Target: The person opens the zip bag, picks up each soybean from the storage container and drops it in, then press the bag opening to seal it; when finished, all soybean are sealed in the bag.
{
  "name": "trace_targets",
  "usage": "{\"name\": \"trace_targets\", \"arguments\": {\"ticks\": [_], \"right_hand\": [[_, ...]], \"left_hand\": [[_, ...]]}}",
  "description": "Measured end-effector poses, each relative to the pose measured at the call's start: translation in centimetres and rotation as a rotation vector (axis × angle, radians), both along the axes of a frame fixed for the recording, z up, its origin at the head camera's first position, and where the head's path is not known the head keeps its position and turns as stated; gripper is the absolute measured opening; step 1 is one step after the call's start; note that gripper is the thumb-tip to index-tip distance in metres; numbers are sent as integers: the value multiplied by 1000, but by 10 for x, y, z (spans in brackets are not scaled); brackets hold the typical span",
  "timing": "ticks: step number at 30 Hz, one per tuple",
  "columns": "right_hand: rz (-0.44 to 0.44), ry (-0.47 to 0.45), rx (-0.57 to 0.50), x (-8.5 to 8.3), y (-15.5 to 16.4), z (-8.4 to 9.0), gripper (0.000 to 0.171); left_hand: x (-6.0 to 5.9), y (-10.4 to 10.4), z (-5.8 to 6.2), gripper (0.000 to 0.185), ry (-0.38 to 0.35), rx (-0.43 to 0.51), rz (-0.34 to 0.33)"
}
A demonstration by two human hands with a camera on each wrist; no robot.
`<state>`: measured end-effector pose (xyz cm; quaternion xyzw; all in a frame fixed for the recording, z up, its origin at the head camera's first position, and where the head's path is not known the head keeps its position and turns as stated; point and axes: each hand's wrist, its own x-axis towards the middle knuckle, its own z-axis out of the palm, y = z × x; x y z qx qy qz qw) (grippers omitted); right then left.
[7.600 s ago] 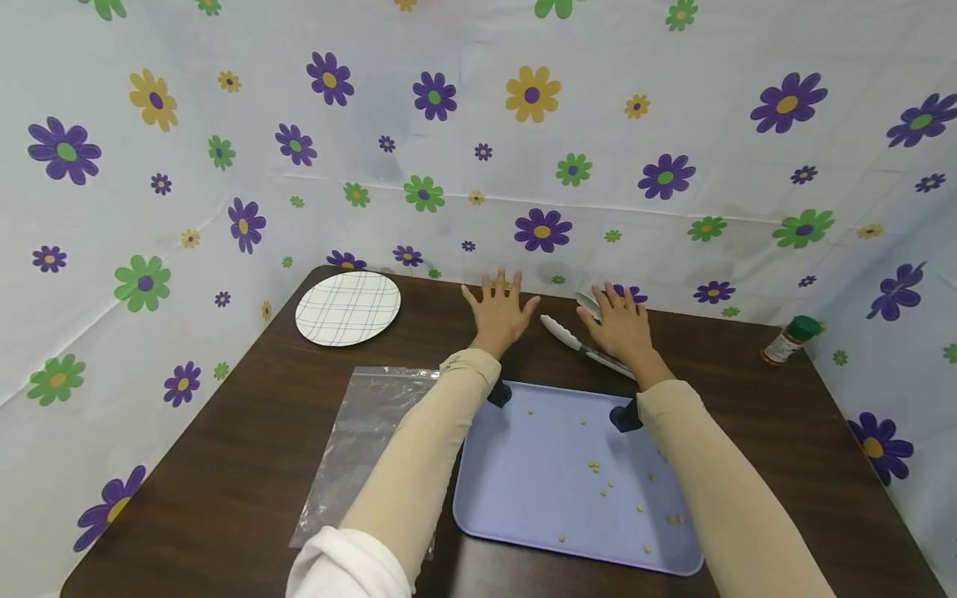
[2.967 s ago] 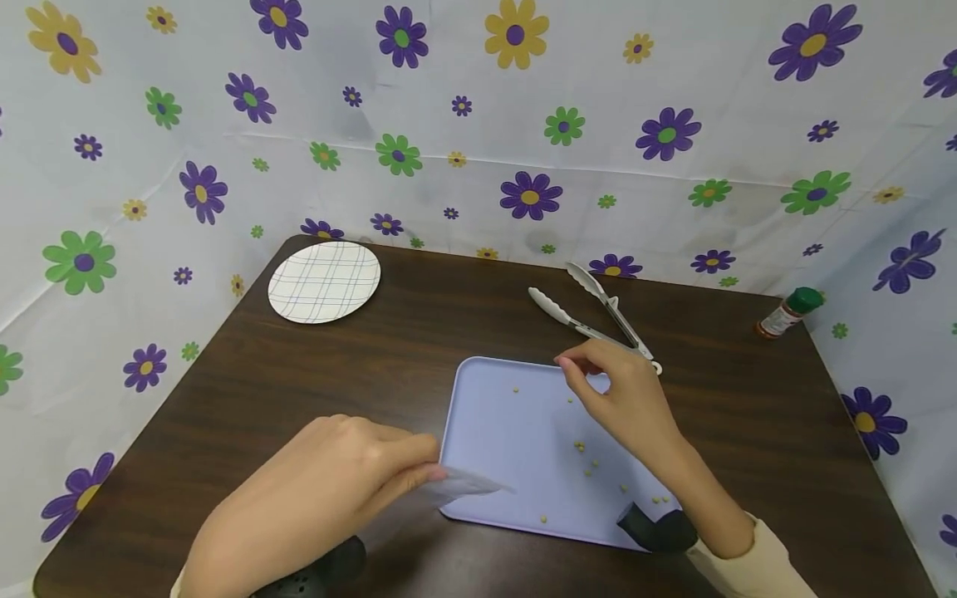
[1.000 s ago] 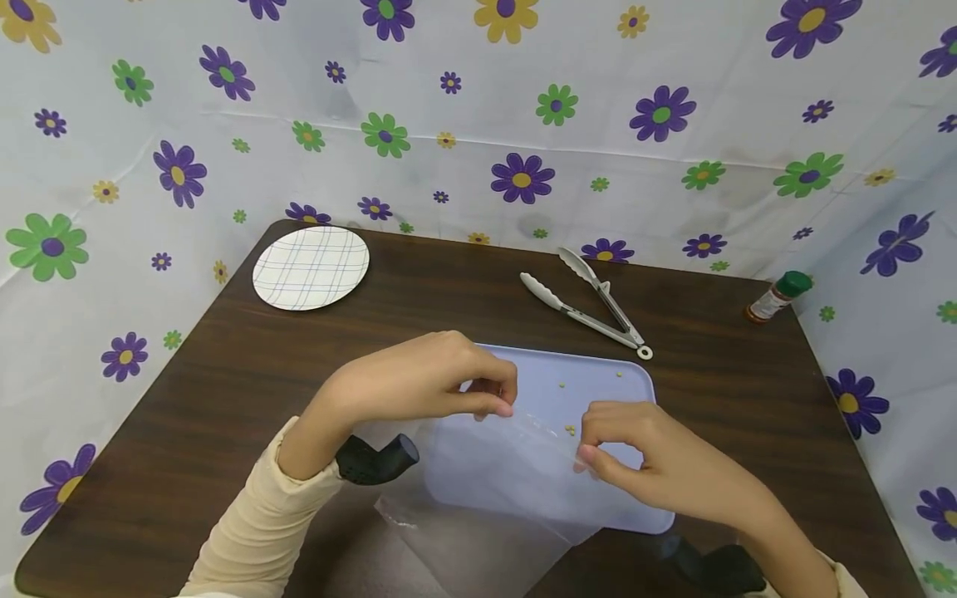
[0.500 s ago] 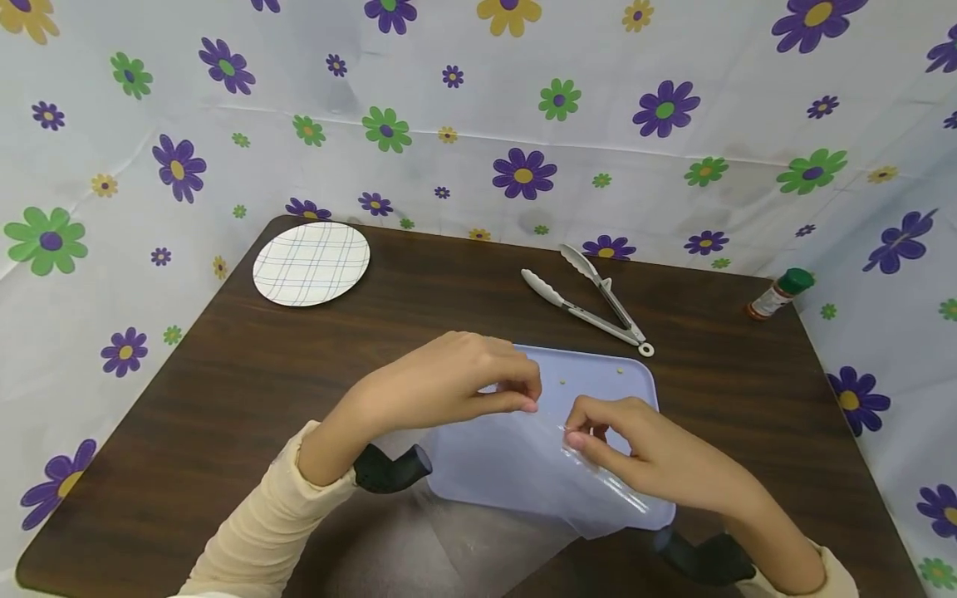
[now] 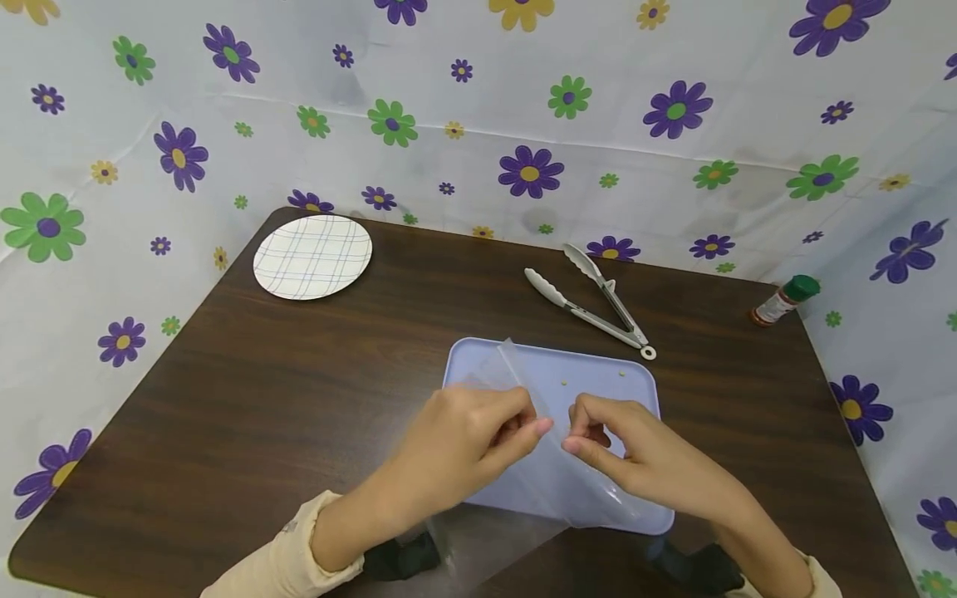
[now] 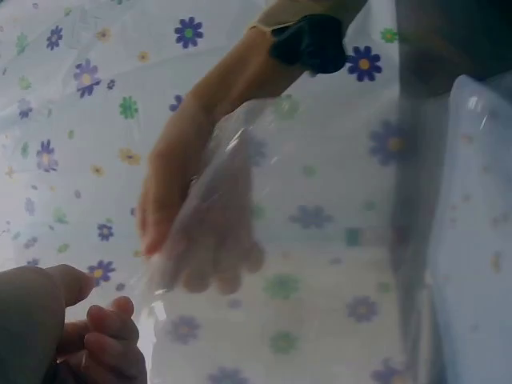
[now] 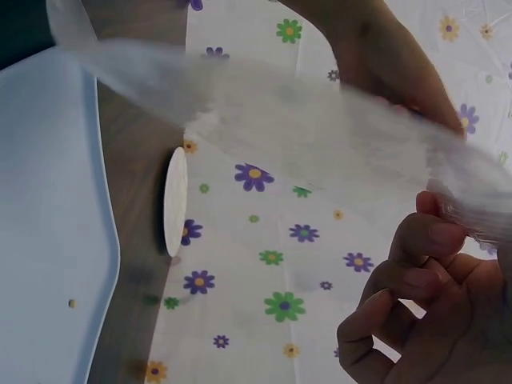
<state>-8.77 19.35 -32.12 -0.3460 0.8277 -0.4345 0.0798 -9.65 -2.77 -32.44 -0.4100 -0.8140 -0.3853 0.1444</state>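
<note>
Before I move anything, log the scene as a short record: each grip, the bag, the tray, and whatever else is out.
Left grip: fingers curled beside the clear bag; hold unclear
Right grip: pinches the clear bag
Bag position: overlaps the tray in the head view; contact unclear
Tray: pale purple, small yellowish bits on it
Tongs: spread, lying beyond the tray
Plate: white, blue lines, far left corner
Bottle: green cap, far right corner
</note>
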Motion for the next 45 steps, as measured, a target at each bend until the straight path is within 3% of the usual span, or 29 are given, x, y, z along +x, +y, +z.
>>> {"name": "trace_targets", "arguments": {"ticks": [5, 9, 17, 25, 34, 45], "right_hand": [[-31, 2, -3, -1, -7, -4, 19], [-22, 26, -18, -2, -12, -7, 19], [-16, -9, -29, -3, -21, -9, 23], [-9, 1, -41, -4, -21, -12, 25], [-4, 2, -60, -5, -20, -16, 23], [-27, 26, -55, -7, -23, -24, 18]], "left_hand": [[8, 5, -16, 27, -309, 31, -42], [12, 7, -20, 32, -543, 82, -52], [8, 6, -18, 35, -820, 119, -44], [3, 4, -19, 35, -893, 145, -116], [-1, 0, -23, 35, -917, 184, -186], [1, 6, -28, 16, -917, 223, -120]]}}
